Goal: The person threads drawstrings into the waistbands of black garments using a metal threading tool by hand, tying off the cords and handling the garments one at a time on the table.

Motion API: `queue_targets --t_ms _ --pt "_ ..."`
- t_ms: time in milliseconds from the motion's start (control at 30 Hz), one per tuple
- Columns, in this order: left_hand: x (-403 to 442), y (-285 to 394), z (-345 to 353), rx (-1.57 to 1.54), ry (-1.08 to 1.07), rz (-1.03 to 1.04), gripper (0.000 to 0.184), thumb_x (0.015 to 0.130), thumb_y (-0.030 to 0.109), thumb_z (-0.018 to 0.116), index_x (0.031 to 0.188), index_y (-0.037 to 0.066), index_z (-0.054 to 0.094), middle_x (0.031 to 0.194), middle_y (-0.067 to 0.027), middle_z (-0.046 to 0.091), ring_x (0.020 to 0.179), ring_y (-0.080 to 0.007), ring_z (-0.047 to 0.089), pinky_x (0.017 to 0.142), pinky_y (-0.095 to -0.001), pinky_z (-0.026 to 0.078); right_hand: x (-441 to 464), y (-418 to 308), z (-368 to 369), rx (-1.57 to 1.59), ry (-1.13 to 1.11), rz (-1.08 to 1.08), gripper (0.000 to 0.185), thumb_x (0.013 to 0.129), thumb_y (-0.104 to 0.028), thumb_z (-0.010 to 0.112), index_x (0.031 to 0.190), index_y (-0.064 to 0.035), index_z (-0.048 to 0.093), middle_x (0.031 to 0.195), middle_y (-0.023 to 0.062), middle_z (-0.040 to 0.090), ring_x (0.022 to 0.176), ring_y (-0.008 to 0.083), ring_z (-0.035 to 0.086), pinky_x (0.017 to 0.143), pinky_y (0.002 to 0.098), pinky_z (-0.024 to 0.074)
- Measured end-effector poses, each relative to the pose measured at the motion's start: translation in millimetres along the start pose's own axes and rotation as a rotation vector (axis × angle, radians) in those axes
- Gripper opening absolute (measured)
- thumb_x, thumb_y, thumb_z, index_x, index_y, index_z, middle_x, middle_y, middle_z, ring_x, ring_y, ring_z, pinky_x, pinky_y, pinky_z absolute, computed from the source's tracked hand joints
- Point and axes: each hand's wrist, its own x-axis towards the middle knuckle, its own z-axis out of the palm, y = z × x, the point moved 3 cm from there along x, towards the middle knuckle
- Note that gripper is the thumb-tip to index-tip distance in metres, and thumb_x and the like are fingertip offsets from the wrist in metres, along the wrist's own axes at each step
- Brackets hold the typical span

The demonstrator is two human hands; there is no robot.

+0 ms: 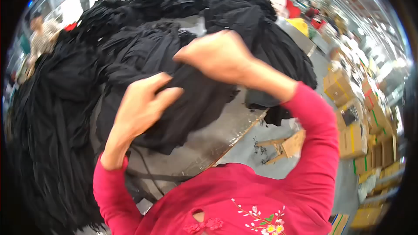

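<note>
Black fabric (200,100) lies spread over the grey table (213,139) in front of me. My left hand (143,104) hovers at or just over its left part, thumb and forefinger apart, with nothing seen between them. On the right, my right hand (217,56) is curled, its fingers pressed together at the upper edge of the fabric; blur hides whether cloth is pinched in it. Larger heaps of black cloth stand around, one at the left (56,139) and another at the upper right (261,39).
A small wooden stool (283,148) stands on the floor right of the table edge. Cardboard boxes (352,139) are stacked at the far right. A person (41,35) is at the upper left, another (276,0) at the top right. A dark cable (146,165) crosses the table.
</note>
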Motion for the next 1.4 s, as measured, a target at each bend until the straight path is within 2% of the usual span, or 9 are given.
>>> queue_targets --t_ms 100,133,267,300,500,600,700,1167,1400 --pt "8.0 56.5 8.4 0.018 -0.431 0.041 0.036 0.068 0.024 0.070 0.059 -0.004 0.049 0.051 -0.0157 0.046 0.044 -0.0145 0.048 0.044 -0.0320 0.038 -8.1 81.5 -75.4 -0.239 0.384 -0.046 0.017 0.076 -0.008 0.052 0.091 -0.0061 0.061 0.081 0.0098 0.062 0.073 0.0226 0.061 0.060 0.0327 0.0475" --pt "1.8 74.6 19.6 -0.094 -0.486 0.211 0.040 0.068 0.028 0.069 0.055 -0.002 0.047 0.046 -0.0166 0.045 0.040 -0.0273 0.049 0.041 -0.0354 0.038 -22.3 120.2 -108.2 -0.402 0.460 -0.053 0.016 0.078 -0.007 0.050 0.089 -0.0037 0.061 0.082 0.0108 0.063 0.073 0.0223 0.061 0.060 0.0323 0.0468" --pt "-16.0 163.9 71.0 -0.445 -0.254 0.929 0.024 0.059 0.021 0.057 0.047 0.001 0.054 0.047 -0.0164 0.050 0.047 -0.0308 0.053 0.045 -0.0376 0.042 -52.3 226.1 -198.4 -0.806 0.715 -0.169 0.018 0.085 -0.008 0.046 0.085 0.0023 0.061 0.083 0.0126 0.063 0.071 0.0209 0.059 0.058 0.0305 0.0451" --pt "-12.1 179.4 73.5 -0.387 -0.394 1.043 0.051 0.071 0.048 0.058 0.076 -0.003 0.062 0.061 -0.0200 0.059 0.055 -0.0353 0.058 0.054 -0.0427 0.046 -44.1 220.6 -194.5 -0.790 0.747 -0.152 0.019 0.086 -0.010 0.046 0.084 0.0010 0.061 0.081 0.0117 0.063 0.070 0.0206 0.059 0.059 0.0298 0.0453" --pt "-48.7 51.6 -47.1 0.642 -0.192 0.311 0.017 0.068 0.020 0.063 0.069 0.004 0.057 0.062 -0.0110 0.054 0.060 -0.0241 0.059 0.051 -0.0340 0.046 -67.0 247.8 -48.7 -0.530 0.516 0.230 0.016 0.086 -0.013 0.049 0.083 -0.0021 0.060 0.070 0.0097 0.059 0.066 0.0198 0.055 0.060 0.0302 0.0433" --pt "-102.8 -23.7 -71.8 0.768 -0.256 -0.350 0.024 0.078 0.025 0.063 0.082 0.004 0.053 0.071 -0.0081 0.057 0.065 -0.0264 0.058 0.057 -0.0341 0.045 14.8 57.1 30.8 0.608 0.351 0.316 0.022 0.082 -0.008 0.052 0.063 0.0019 0.048 0.055 0.0041 0.040 0.052 0.0109 0.039 0.049 0.0266 0.0324" --pt "-123.9 -65.9 -49.2 0.444 0.131 -0.159 0.024 0.078 0.021 0.063 0.083 0.002 0.050 0.072 -0.0114 0.058 0.068 -0.0313 0.057 0.058 -0.0371 0.044 32.3 -5.9 68.0 0.732 0.315 0.210 0.027 0.072 -0.009 0.068 0.060 0.0018 0.047 0.051 0.0023 0.039 0.049 0.0070 0.036 0.045 0.0238 0.0305" --pt "-92.5 -62.4 96.8 -0.288 0.025 0.050 0.015 0.074 0.012 0.059 0.067 0.004 0.048 0.059 -0.0103 0.047 0.054 -0.0282 0.052 0.047 -0.0355 0.040 -55.1 -79.4 58.1 0.775 -0.529 0.119 0.055 0.056 -0.036 0.080 0.091 -0.0014 0.057 0.075 0.0080 0.060 0.067 0.0218 0.061 0.060 0.0301 0.0487" --pt "-86.7 -73.2 83.8 -0.153 -0.228 0.028 0.015 0.082 0.018 0.052 0.081 0.004 0.056 0.066 -0.0149 0.054 0.064 -0.0343 0.056 0.056 -0.0378 0.045 -82.1 -77.6 59.9 0.808 -0.221 0.281 0.019 0.067 -0.008 0.072 0.075 -0.0001 0.057 0.062 0.0114 0.053 0.053 0.0258 0.054 0.050 0.0318 0.0422"
